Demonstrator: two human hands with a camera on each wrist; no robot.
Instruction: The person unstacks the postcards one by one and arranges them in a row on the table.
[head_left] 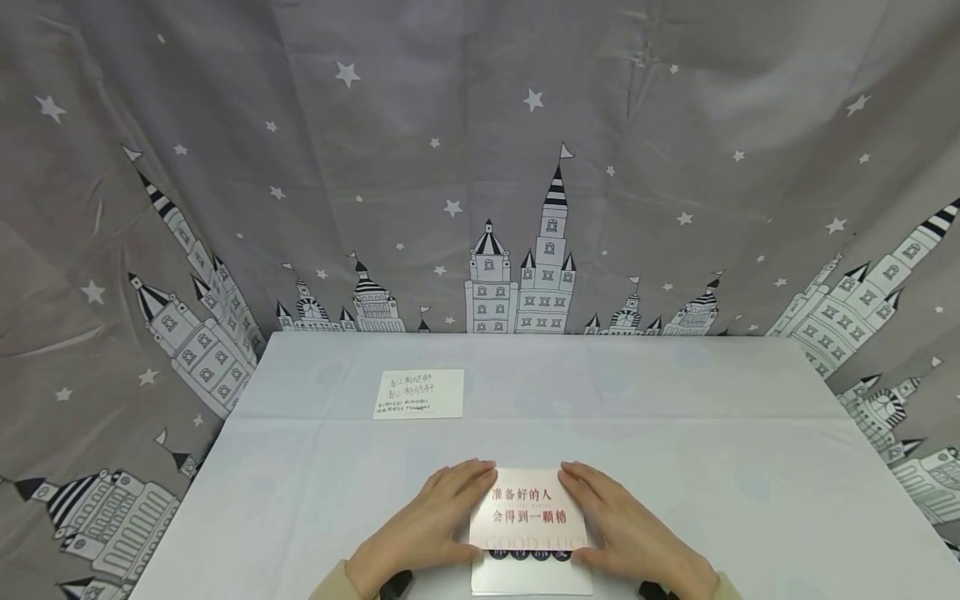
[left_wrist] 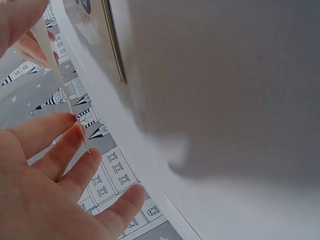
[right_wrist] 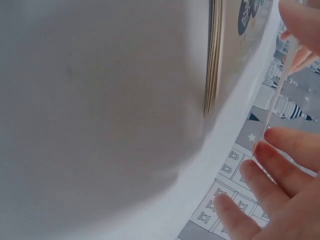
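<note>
One card (head_left: 528,527), its side edges pinched by my left hand (head_left: 429,523) and right hand (head_left: 630,527), above the near stack (head_left: 531,577); probably for levelness.

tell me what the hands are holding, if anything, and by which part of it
A card with red lettering, held by its side edges: the left hand at its left, the right hand at its right.

“准备好的人 会得到一颗糖” and “GOOD LUC” on the held card (head_left: 528,507)
</note>
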